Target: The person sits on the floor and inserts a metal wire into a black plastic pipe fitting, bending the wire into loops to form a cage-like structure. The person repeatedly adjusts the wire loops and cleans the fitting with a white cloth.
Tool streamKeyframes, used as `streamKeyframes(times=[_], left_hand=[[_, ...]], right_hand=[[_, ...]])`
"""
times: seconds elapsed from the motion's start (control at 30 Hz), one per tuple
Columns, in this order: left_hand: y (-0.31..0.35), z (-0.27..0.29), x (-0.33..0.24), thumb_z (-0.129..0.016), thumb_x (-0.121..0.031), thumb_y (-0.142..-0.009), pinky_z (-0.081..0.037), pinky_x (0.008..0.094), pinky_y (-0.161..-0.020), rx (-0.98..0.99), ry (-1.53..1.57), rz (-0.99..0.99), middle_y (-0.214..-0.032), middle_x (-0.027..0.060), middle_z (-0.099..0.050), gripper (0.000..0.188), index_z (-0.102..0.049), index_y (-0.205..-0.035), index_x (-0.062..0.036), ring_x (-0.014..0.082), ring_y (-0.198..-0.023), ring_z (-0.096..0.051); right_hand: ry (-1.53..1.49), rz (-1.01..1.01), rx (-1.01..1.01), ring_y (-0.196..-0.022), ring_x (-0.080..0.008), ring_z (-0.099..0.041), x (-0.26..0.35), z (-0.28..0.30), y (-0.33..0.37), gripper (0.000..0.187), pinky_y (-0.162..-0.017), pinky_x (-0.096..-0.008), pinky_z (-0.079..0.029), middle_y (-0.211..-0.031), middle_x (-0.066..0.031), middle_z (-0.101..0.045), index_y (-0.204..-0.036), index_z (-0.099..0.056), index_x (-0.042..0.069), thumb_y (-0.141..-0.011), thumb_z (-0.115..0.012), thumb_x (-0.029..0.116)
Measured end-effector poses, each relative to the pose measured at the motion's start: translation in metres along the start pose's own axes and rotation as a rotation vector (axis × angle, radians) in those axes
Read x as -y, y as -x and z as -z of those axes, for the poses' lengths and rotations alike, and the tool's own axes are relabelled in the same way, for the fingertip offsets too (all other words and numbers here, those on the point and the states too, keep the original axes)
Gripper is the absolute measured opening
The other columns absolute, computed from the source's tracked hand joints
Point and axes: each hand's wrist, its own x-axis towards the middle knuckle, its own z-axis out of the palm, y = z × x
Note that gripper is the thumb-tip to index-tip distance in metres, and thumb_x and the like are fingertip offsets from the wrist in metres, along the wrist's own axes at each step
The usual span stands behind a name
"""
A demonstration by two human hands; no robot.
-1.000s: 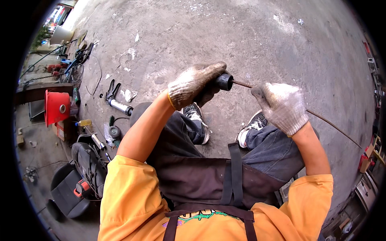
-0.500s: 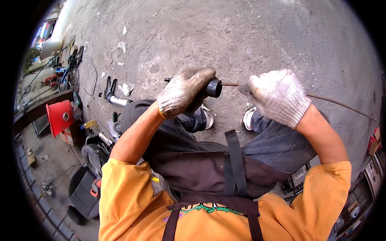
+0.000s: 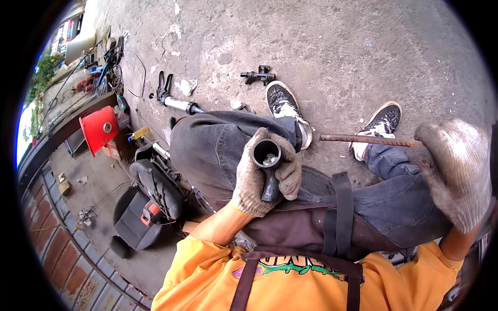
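Note:
My left hand [image 3: 249, 179], in a soiled knit glove, is wrapped around a black pipe fitting [image 3: 271, 189] above my left thigh. The fitting's round mouth faces up, and pale, shiny bits of something I cannot make out show inside. A short side branch points down toward my apron. Out to the right, my gloved right hand [image 3: 459, 166] is closed on a rusty metal rod [image 3: 368, 139]. The rod's free end points left, apart from the fitting. A small black fitting with side stubs [image 3: 258, 76] lies on the floor beyond my left shoe.
My shoes [image 3: 281, 103] stand on rough concrete [image 3: 332, 46]. A caulking-type gun [image 3: 179, 103] lies to the left. Farther left are a red plastic container [image 3: 98, 129], a loose car seat [image 3: 137, 220], cables and tools.
The rod has come away from the fitting's mouth and moved right with my right hand. My left hand has come closer to my body, turning the fitting mouth-up. The view has shifted left.

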Motion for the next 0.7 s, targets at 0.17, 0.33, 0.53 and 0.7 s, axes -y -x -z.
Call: streamKeyframes(times=[0.17, 0.33, 0.53, 0.7], left_hand=[[0.0, -0.006, 0.033, -0.029, -0.048, -0.107, -0.043, 0.0404, -0.038, -0.145, -0.017, 0.205, -0.054, 0.011, -0.042, 0.065, -0.056, -0.075, 0.0015, 0.0283, -0.042, -0.048], [-0.002, 0.013, 0.048, -0.028, -0.05, -0.107, -0.046, 0.0339, -0.046, -0.032, -0.176, 0.291, -0.056, 0.0147, -0.053, 0.07, -0.055, -0.068, 0.0009, 0.0264, -0.047, -0.055], [0.001, 0.018, 0.048, -0.027, -0.045, -0.109, -0.048, 0.0314, -0.051, -0.099, -0.181, 0.323, -0.059, 0.0129, -0.056, 0.063, -0.06, -0.082, 0.0015, 0.0225, -0.051, -0.056], [0.001, 0.016, 0.046, -0.027, -0.043, -0.11, -0.047, 0.0314, -0.051, -0.13, -0.137, 0.337, -0.06, 0.0121, -0.057, 0.061, -0.06, -0.084, 0.0008, 0.0214, -0.051, -0.056]], right_hand=[[-0.083, 0.027, 0.112, -0.08, -0.0325, -0.057, 0.002, -0.002, -0.012, 0.039, -0.074, -0.0433, -0.043, -0.084, -0.0121, -0.059, -0.1, -0.067, 0.005, -0.069, -0.081, 0.024], [-0.084, 0.011, 0.287, -0.07, -0.0332, -0.054, 0.002, -0.004, -0.033, 0.035, -0.065, -0.0447, -0.04, -0.074, -0.0122, -0.055, -0.094, -0.067, 0.005, -0.067, -0.079, 0.025], [-0.051, 0.016, 0.279, -0.069, -0.0333, -0.054, 0.004, -0.009, -0.04, 0.036, -0.064, -0.0448, -0.041, -0.073, -0.0119, -0.055, -0.092, -0.067, 0.005, -0.064, -0.079, 0.024], [-0.081, 0.035, 0.352, -0.066, -0.0334, -0.054, 0.006, -0.013, -0.044, 0.033, -0.063, -0.0448, -0.041, -0.07, -0.0117, -0.055, -0.088, -0.066, 0.005, -0.065, -0.079, 0.023]])
